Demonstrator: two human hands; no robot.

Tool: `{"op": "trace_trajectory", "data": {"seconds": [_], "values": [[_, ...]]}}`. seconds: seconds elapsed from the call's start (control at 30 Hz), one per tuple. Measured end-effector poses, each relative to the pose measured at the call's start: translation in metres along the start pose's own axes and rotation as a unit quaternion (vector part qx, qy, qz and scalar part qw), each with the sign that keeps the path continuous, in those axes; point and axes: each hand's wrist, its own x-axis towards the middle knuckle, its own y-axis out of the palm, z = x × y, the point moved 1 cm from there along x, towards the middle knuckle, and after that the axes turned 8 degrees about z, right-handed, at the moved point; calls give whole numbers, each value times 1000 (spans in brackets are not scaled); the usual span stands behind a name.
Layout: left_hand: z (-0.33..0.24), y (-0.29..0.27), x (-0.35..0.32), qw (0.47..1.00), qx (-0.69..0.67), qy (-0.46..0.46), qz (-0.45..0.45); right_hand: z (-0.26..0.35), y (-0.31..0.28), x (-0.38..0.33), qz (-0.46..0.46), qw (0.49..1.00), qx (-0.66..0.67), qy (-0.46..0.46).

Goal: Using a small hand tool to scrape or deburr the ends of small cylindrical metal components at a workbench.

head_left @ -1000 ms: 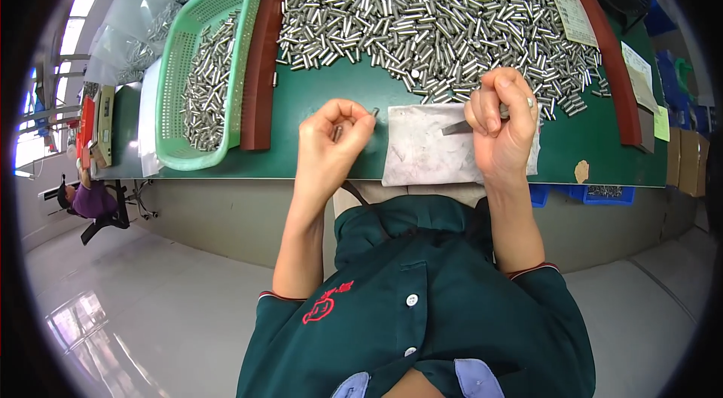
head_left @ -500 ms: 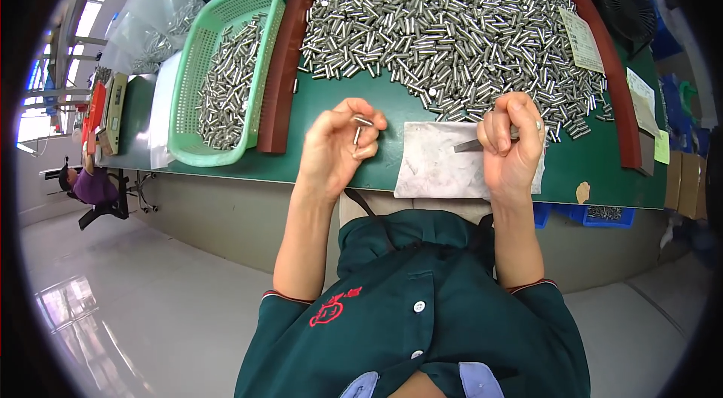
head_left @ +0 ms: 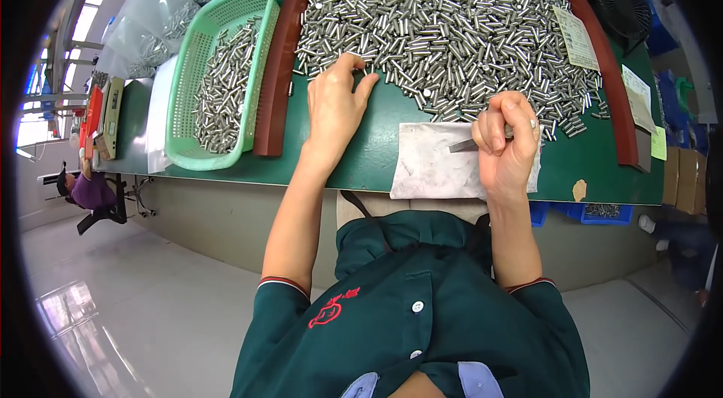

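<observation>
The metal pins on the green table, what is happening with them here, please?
A person in a dark green shirt sits at a green table. The left hand reaches to the near edge of a big pile of small metal pins, fingertips touching them. The right hand holds a thin metal tool over a grey cloth. A green basket to the left holds more pins.
</observation>
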Motion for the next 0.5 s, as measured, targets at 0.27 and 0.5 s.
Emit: {"op": "trace_trajectory", "data": {"seconds": [0.27,0.5], "values": [[6,-5,-17,998,-20,60,28,-1,0,0,-8,1000,2,11],[16,-11,-12,996,30,82,10,-1,0,0,-6,1000,1,13]]}}
